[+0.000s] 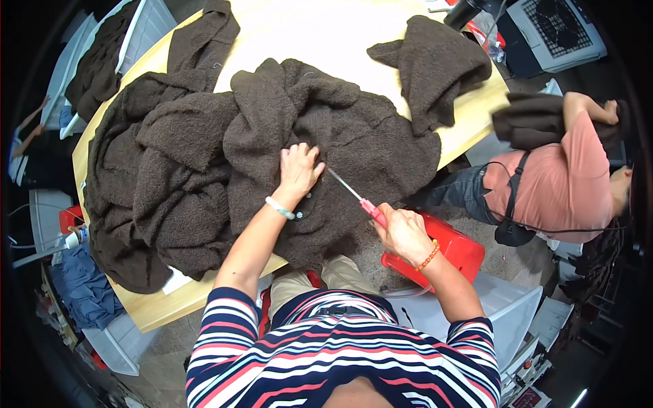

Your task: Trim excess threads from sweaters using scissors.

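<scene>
A dark brown knit garment lies bunched on the table in front of me. My left hand, with a pale bangle on its wrist, presses into its folds, fingers curled on the fabric. In my right hand is a thin metal rod tool with a pinkish-red handle. Its tip ends at the knit, just right of my left fingers. What the tip does there is too small to tell. Small light buttons show on the garment below my left hand.
More brown knitwear is heaped to the left, and another piece lies at the back right of the pale table. A red stool stands right of my legs. At right, a person holds brown cloth.
</scene>
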`<move>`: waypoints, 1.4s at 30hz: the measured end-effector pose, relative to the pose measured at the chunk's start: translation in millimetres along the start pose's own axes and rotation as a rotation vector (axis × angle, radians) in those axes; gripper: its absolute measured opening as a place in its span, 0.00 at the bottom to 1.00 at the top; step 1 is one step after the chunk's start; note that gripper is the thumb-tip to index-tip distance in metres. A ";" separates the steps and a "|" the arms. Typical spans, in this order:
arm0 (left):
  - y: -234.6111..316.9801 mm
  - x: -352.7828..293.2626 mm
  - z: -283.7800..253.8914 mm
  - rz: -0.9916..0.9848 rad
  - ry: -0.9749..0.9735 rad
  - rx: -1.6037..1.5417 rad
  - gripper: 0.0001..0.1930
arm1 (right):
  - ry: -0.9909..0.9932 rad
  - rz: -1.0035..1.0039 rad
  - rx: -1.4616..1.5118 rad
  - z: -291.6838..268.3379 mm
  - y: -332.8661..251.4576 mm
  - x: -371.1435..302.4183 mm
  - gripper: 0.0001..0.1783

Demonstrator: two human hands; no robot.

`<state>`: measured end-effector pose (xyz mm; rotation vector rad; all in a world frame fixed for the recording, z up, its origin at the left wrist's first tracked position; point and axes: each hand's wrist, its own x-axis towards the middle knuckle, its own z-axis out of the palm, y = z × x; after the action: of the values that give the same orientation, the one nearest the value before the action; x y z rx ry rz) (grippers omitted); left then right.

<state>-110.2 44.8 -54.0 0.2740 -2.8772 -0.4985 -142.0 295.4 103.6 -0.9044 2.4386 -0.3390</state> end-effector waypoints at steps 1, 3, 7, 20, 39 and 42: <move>-7.8 1.4 11.8 -0.027 0.026 -0.016 0.16 | -0.014 0.021 0.015 -2.8 -3.3 4.0 0.11; -24.2 1.3 25.2 -0.051 0.201 -0.113 0.07 | -0.045 -0.010 -0.023 -6.3 -10.7 10.2 0.11; -9.4 16.0 -25.9 -0.096 -0.225 0.283 0.09 | -0.061 -0.205 -0.098 -6.1 -15.3 5.7 0.14; -9.4 -87.9 -6.9 0.065 -0.085 -0.149 0.31 | -0.148 -0.247 -0.130 13.3 6.8 1.4 0.14; -37.7 3.2 -118.7 0.145 0.322 0.178 0.23 | 0.220 -0.055 0.524 17.3 122.3 158.9 0.19; 12.7 -73.0 -63.6 0.384 0.058 -0.186 0.33 | 0.171 -0.052 0.640 11.2 109.5 121.1 0.18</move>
<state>-27.0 52.6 -3.5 -0.2830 -2.7045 -0.6615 -272.7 296.3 5.2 -0.6659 2.2205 -1.1734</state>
